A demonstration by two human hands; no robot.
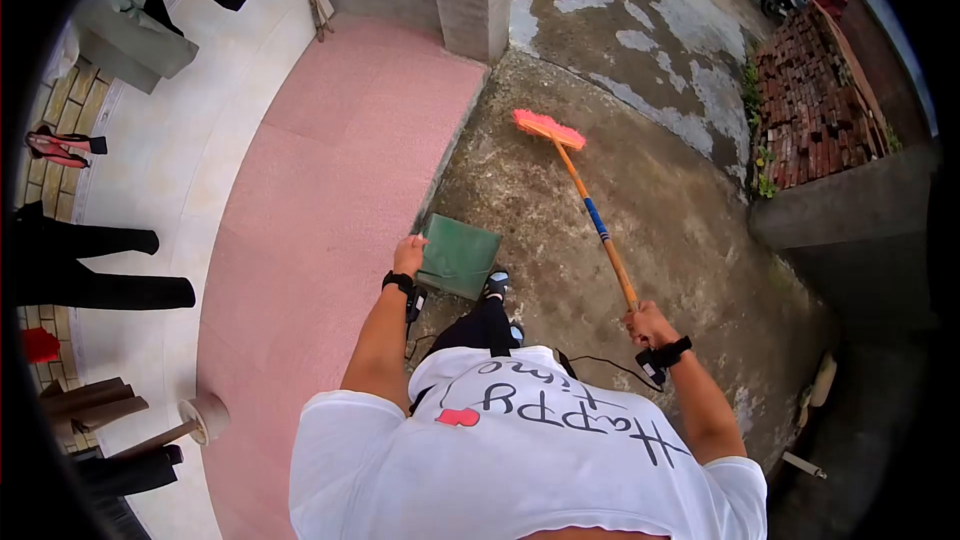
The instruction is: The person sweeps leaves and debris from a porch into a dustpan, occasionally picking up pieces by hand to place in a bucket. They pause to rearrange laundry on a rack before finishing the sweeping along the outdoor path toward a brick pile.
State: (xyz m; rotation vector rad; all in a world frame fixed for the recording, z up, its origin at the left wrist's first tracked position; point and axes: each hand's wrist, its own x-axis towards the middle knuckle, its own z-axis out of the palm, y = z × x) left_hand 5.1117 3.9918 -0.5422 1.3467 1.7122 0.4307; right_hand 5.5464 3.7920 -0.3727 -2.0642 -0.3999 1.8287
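Observation:
My right hand [648, 324] is wrapped round the end of a broom's handle. The broom [612, 252] has an orange stick with a blue band and a pinkish-red bristle head [550, 128], which lies out on the concrete in front of me. At the edge of the pink step, my left hand [408, 254] is closed at the upper left edge of a green, square dustpan [460, 256]. The dustpan is just ahead of my feet, close to the step. The exact grip of the left fingers is partly hidden.
A pink tiled step [330, 160] runs along the left, ending at a concrete pillar [470, 0]. Clothes [110, 265] hang at far left near a round-based post [205, 419]. Stacked bricks [805, 100] sit behind a low wall [850, 205] on the right.

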